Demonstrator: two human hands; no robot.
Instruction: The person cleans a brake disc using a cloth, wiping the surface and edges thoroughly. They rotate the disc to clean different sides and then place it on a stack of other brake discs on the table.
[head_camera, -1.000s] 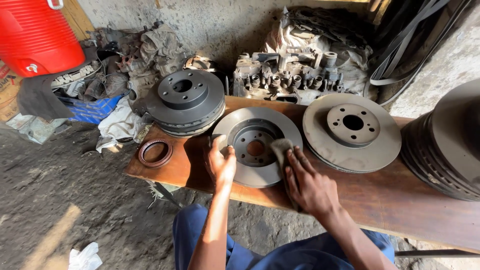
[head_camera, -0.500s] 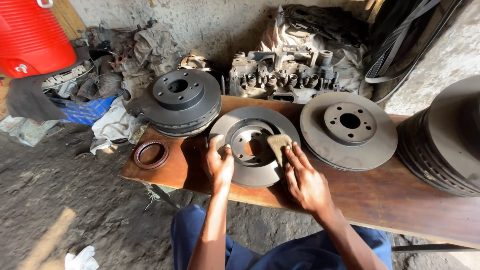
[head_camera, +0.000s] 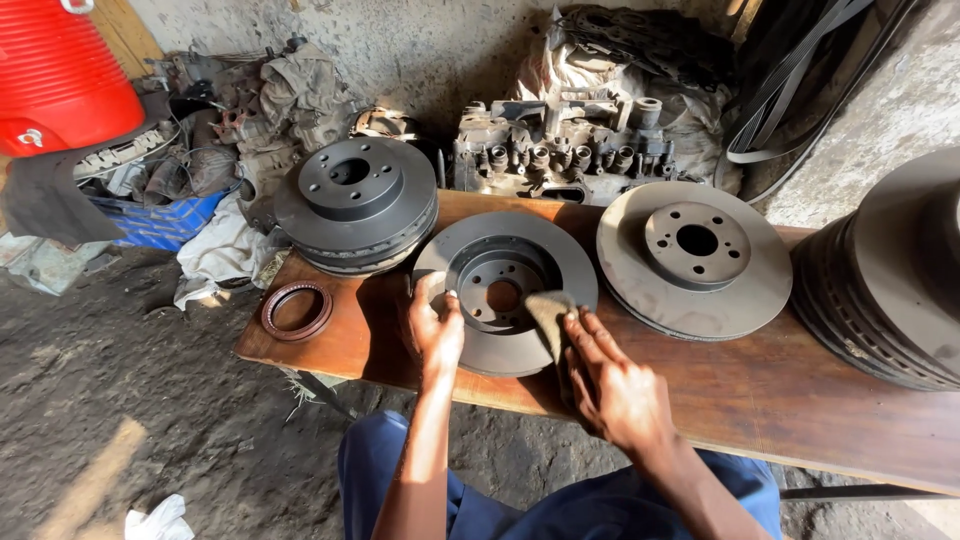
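Left of frame: a rubber ring (head_camera: 297, 310) lies on the wooden desk (head_camera: 800, 400) beside a stack of brake discs (head_camera: 356, 203). Centre: the middle disc (head_camera: 505, 290) lies flat, hollow side up. The left hand (head_camera: 437, 330), fingers curled, grips its near-left rim. The right hand (head_camera: 612, 385), fingers extended, presses a brown cloth (head_camera: 549, 312) onto its lower-right face. Judged mid-wipe; cleaned portion cannot be told. Right: another disc (head_camera: 694, 258), untouched.
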